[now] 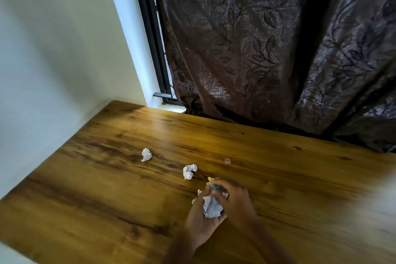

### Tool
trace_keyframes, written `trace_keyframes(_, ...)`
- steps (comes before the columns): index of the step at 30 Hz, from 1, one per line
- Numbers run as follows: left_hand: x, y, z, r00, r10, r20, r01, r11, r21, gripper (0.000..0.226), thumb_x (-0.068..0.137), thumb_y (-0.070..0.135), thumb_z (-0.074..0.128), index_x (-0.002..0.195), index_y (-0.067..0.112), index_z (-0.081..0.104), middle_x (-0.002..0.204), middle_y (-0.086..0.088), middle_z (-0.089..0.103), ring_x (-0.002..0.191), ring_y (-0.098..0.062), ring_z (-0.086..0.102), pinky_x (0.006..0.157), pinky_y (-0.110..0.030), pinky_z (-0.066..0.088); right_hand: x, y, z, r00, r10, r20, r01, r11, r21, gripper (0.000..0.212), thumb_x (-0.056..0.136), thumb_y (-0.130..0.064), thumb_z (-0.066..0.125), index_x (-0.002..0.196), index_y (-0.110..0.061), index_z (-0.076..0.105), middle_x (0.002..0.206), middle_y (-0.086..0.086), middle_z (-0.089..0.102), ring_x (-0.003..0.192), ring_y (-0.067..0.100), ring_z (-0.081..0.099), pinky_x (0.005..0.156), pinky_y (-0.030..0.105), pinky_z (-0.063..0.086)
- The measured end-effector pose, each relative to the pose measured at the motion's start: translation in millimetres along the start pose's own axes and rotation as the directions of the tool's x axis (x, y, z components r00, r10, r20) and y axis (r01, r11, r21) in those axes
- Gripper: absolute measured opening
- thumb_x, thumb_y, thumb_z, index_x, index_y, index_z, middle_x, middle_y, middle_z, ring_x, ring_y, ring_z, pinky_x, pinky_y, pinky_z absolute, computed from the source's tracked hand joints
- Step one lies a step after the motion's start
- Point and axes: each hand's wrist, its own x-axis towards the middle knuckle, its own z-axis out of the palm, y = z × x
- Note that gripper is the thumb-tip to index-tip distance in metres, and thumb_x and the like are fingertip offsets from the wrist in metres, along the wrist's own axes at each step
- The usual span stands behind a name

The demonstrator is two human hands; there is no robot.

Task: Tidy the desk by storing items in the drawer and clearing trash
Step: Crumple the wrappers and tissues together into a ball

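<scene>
Crumpled paper wad (212,207) cupped in left hand (199,218), fingers curled round it, so trash is pooled. Green-yellow scrap (215,186) pinched by right hand (233,201). Two paper balls (146,154) (189,171) left mid-desk (85,188), prob next.

Home room: wooden desk (278,167), patterned curtain (257,38) over window, plain wall (53,49).

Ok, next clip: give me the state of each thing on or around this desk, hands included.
left hand: palm up, cupping a crumpled paper ball
right hand: fingers curled, pinching a small green scrap over that ball
far paper ball: crumpled, loose on the desk
near paper ball: crumpled, loose on the desk
small clear scrap: loose, blurred
curtain: drawn across the window
</scene>
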Motion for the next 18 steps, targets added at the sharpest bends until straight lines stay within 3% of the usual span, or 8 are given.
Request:
trace_keyframes(2, -3, 4, 6, 0.991, 0.015, 0.134, -0.010, 0.999, -0.041, 0.062, 0.067, 0.036, 0.080, 0.119, 0.007, 0.062, 0.108, -0.015, 0.070, 0.098, -0.023, 0.069, 0.083, -0.042, 0.056, -10, 5, 15, 0.999, 0.015, -0.030, -0.016, 0.999, -0.042, 0.027, 0.094, -0.018, 0.052, 0.118, -0.024, 0.061, 0.111, -0.014, 0.062, 0.097, -0.001, 0.056, 0.076, 0.004, 0.041)
trace_keyframes(5, 1, 2, 1, 0.996, -0.022, -0.091, 0.022, 1.000, -0.006, 0.100, 0.039, 0.041, 0.094, 0.128, 0.019, 0.056, 0.097, -0.009, 0.074, 0.084, -0.024, 0.072, 0.064, -0.039, 0.059, -17, 9, 26, 0.993, -0.050, -0.103, 0.028, 0.977, -0.210, 0.028, 0.090, -0.024, 0.046, 0.108, -0.030, 0.066, 0.103, -0.012, 0.068, 0.095, 0.007, 0.058, 0.074, 0.021, 0.046)
trace_keyframes(6, -3, 2, 2, 0.996, -0.019, -0.088, 0.018, 1.000, -0.017, 0.098, 0.050, 0.040, 0.090, 0.135, 0.018, 0.047, 0.097, -0.010, 0.074, 0.082, -0.024, 0.072, 0.061, -0.037, 0.059, -19, 9, 28, 0.989, -0.091, -0.119, 0.052, 0.954, -0.297, 0.030, 0.087, -0.029, 0.042, 0.104, -0.032, 0.067, 0.100, -0.015, 0.067, 0.093, 0.007, 0.056, 0.071, 0.024, 0.044)
trace_keyframes(7, -10, 4, 9, 0.995, -0.006, -0.098, 0.005, 1.000, -0.015, 0.077, 0.068, 0.038, 0.078, 0.135, 0.017, 0.047, 0.097, -0.010, 0.074, 0.080, -0.022, 0.072, 0.062, -0.034, 0.059, -21, 9, 28, 0.984, -0.119, -0.135, 0.064, 0.932, -0.358, 0.030, 0.085, -0.033, 0.040, 0.099, -0.034, 0.067, 0.098, -0.017, 0.065, 0.091, 0.007, 0.052, 0.069, 0.024, 0.042)
trace_keyframes(9, -14, 5, 15, 0.990, -0.016, -0.137, 0.020, 0.999, 0.026, 0.032, 0.091, 0.030, 0.051, 0.116, 0.012, 0.059, 0.089, -0.011, 0.074, 0.075, -0.021, 0.072, 0.059, -0.031, 0.058, -23, 10, 29, 0.972, -0.138, -0.189, 0.056, 0.921, -0.386, 0.024, 0.083, -0.034, 0.044, 0.087, -0.030, 0.068, 0.096, -0.013, 0.060, 0.088, 0.009, 0.045, 0.067, 0.021, 0.039)
trace_keyframes(13, -21, 8, 21, 0.980, -0.052, -0.193, 0.041, 0.997, -0.061, 0.026, 0.088, 0.022, 0.052, 0.102, 0.003, 0.062, 0.092, -0.019, 0.072, 0.075, -0.028, 0.072, 0.062, -0.036, 0.059, -10, 9, 17, 0.989, -0.058, -0.138, 0.035, 0.986, -0.164, 0.004, 0.079, -0.016, 0.068, 0.080, -0.020, 0.066, 0.091, -0.010, 0.051, 0.088, 0.008, 0.047, 0.069, 0.017, 0.040)
trace_keyframes(15, -24, 10, 22, 0.970, -0.060, -0.234, 0.024, 0.988, -0.155, 0.019, 0.088, 0.016, 0.055, 0.098, 0.002, 0.062, 0.088, -0.019, 0.071, 0.071, -0.027, 0.071, 0.061, -0.035, 0.058, 0, 3, 4, 0.999, 0.017, -0.047, -0.014, 0.998, 0.058, 0.001, 0.082, -0.019, 0.066, 0.082, -0.019, 0.066, 0.090, -0.011, 0.055, 0.089, 0.004, 0.053, 0.074, 0.018, 0.046)
trace_keyframes(18, -31, 14, 22, 0.963, -0.091, -0.254, 0.019, 0.961, -0.276, 0.014, 0.084, 0.012, 0.061, 0.090, 0.000, 0.061, 0.077, -0.017, 0.069, 0.062, -0.026, 0.069, 0.063, -0.036, 0.057, 19, -1, -10, 0.994, 0.030, -0.101, -0.021, 0.995, 0.096, 0.007, 0.089, -0.021, 0.059, 0.089, -0.023, 0.065, 0.093, -0.011, 0.062, 0.086, 0.000, 0.059, 0.073, 0.011, 0.046)
